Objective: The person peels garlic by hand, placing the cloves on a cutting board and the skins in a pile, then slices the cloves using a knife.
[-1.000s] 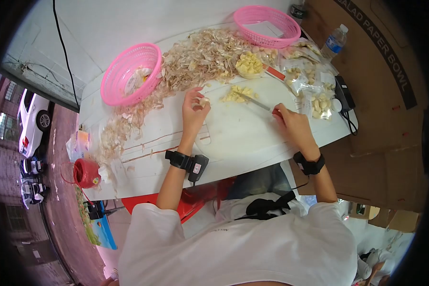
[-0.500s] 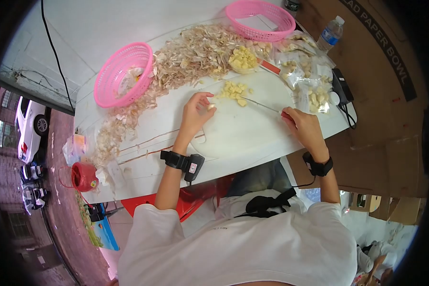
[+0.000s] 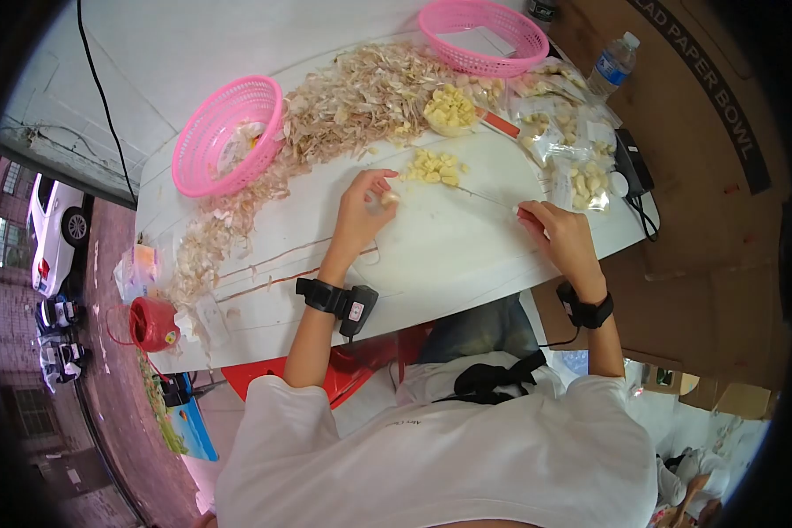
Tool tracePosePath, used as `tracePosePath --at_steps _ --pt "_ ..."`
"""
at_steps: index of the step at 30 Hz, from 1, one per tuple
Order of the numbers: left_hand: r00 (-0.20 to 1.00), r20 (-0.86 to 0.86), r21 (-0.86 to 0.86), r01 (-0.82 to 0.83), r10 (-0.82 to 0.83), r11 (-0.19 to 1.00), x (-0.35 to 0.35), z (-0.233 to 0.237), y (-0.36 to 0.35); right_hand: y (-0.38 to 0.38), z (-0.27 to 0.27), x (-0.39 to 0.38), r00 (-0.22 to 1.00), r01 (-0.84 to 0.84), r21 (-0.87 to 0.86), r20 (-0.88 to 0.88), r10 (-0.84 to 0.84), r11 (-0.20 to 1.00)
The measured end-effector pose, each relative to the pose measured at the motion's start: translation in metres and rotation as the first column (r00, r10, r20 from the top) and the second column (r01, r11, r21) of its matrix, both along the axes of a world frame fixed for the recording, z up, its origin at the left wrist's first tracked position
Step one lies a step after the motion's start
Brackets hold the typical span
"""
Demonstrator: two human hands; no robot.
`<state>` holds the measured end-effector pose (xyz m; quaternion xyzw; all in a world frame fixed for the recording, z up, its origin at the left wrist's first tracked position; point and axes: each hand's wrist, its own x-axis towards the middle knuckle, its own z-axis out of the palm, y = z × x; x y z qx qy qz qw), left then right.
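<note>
My left hand (image 3: 366, 208) is closed, with a pale garlic clove (image 3: 389, 200) pinched between thumb and fingers above the white cutting board (image 3: 440, 251). In my right hand (image 3: 561, 236) is a thin knife (image 3: 486, 196), gripped by its handle, which the fingers mostly hide. Its blade points left, with the tip at the near edge of a small pile of cut garlic pieces (image 3: 433, 165). Just beyond that pile stands a bowl of peeled garlic (image 3: 451, 109). An orange-red handle (image 3: 500, 123) lies beside the bowl.
Garlic skins (image 3: 352, 101) are heaped along the table's far side. Two pink baskets (image 3: 185, 158) (image 3: 537, 62) stand at the left and back. Bagged garlic (image 3: 588, 183), a water bottle (image 3: 612, 63) and a black device (image 3: 632, 163) sit at the right; a red pot (image 3: 152, 324) stands front left.
A garlic piece by the knife tip has joined the pile, and the blade has shifted slightly away from me. My left hand still holds the clove in nearly the same place.
</note>
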<state>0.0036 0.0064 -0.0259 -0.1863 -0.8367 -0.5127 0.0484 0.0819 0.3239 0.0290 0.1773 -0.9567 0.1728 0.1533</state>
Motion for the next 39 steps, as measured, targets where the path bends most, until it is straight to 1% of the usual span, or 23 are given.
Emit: tracePosePath --at_steps 4,8,11,13,15,16,18,19,21,22,23,25,26,27,28,29,30,31,33,34,36,38,39 --pt "0.999 -0.045 0.028 -0.020 0.022 0.999 -0.003 -0.006 0.000 0.001 0.003 0.002 0.999 -0.019 -0.012 0.042 0.020 1.000" --pt "0.997 0.001 0.078 -0.073 0.073 0.994 -0.003 -0.004 0.002 -0.002 0.008 -0.004 1.000 -0.024 -0.074 0.010 0.025 0.997" --pt "0.995 0.040 0.094 -0.093 0.090 0.991 -0.003 -0.003 0.002 -0.004 0.007 -0.013 0.999 -0.032 -0.026 0.025 0.033 0.999" --pt "0.994 0.047 0.085 -0.101 0.097 0.991 -0.005 -0.005 0.001 -0.010 0.009 -0.019 0.998 -0.054 -0.055 0.009 0.055 0.997" --pt "0.992 0.026 0.184 -0.125 0.123 0.975 -0.007 -0.009 0.000 -0.020 0.007 -0.028 0.997 -0.080 -0.085 -0.004 0.080 0.993" --pt "0.992 0.028 0.183 -0.127 0.124 0.975 -0.007 -0.008 0.000 -0.025 0.001 -0.034 0.992 -0.121 -0.076 0.012 0.122 0.990" --pt "0.980 0.049 0.361 -0.199 0.195 0.911 -0.008 -0.007 0.001 -0.039 -0.003 -0.042 0.980 -0.198 -0.062 0.017 0.199 0.978" --pt "0.979 0.050 0.362 -0.202 0.198 0.910 -0.008 -0.008 0.000 -0.048 -0.005 -0.044 0.979 -0.201 -0.061 0.018 0.202 0.978" --pt "0.959 0.078 0.426 -0.279 0.273 0.860 -0.010 -0.009 -0.003 -0.063 -0.011 -0.048 0.967 -0.255 0.001 0.023 0.255 0.967" --pt "0.957 0.074 0.429 -0.286 0.282 0.857 -0.012 -0.012 -0.007 -0.068 -0.014 -0.049 0.964 -0.265 -0.007 0.007 0.265 0.964" --pt "0.956 0.111 0.455 -0.291 0.271 0.842 -0.015 -0.015 -0.010 -0.070 -0.014 -0.047 0.961 -0.277 -0.001 0.005 0.277 0.961" --pt "0.949 0.152 0.496 -0.314 0.275 0.809 -0.015 -0.019 -0.014 -0.068 -0.013 -0.041 0.986 -0.150 0.087 0.084 0.143 0.985" --pt "0.957 0.162 0.532 -0.291 0.242 0.795 -0.016 -0.016 -0.014 -0.064 -0.018 -0.038 0.992 -0.104 0.102 0.077 0.097 0.989" --pt "0.962 0.170 0.575 -0.272 0.212 0.771 -0.017 -0.014 -0.011 -0.060 -0.019 -0.035 0.990 -0.133 0.139 0.071 0.124 0.981" --pt "0.955 0.175 0.608 -0.295 0.239 0.737 -0.019 -0.016 -0.009 -0.059 -0.017 -0.030 0.994 -0.092 0.144 0.077 0.082 0.985" --pt "0.972 0.149 0.625 -0.235 0.183 0.744 -0.020 -0.019 -0.010 -0.059 -0.015 -0.025 0.995 -0.055 0.147 0.090 0.042 0.988" --pt "0.984 0.122 0.637 -0.178 0.129 0.751 -0.020 -0.023 -0.010 -0.062 -0.014 -0.021 0.995 -0.057 0.141 0.095 0.044 0.988" --pt "0.977 0.137 0.657 -0.212 0.162 0.723 -0.019 -0.024 -0.009 -0.069 -0.013 -0.021 0.991 -0.096 0.171 0.107 0.078 0.981" --pt "0.981 0.146 0.588 -0.190 0.128 0.786 -0.015 -0.017 -0.011 -0.084 -0.014 -0.017 0.984 -0.134 0.065 0.131 0.125 0.989" --pt "0.976 0.156 0.596 -0.217 0.154 0.773 -0.014 -0.016 -0.011 -0.090 -0.015 -0.016 0.978 -0.162 0.077 0.141 0.150 0.984" --pt "0.972 0.163 0.525 -0.232 0.171 0.819 -0.013 -0.012 -0.010 -0.104 -0.017 -0.016 0.977 -0.142 0.120 0.179 0.120 0.983" --pt "0.969 0.174 0.532 -0.241 0.173 0.812 -0.011 -0.011 -0.009 -0.109 -0.021 -0.016 0.976 -0.132 0.139 0.192 0.104 0.981" --pt "0.970 0.181 0.538 -0.234 0.160 0.809 -0.012 -0.010 -0.009 -0.107 -0.025 -0.014 0.983 -0.062 0.169 0.179 0.032 0.984"
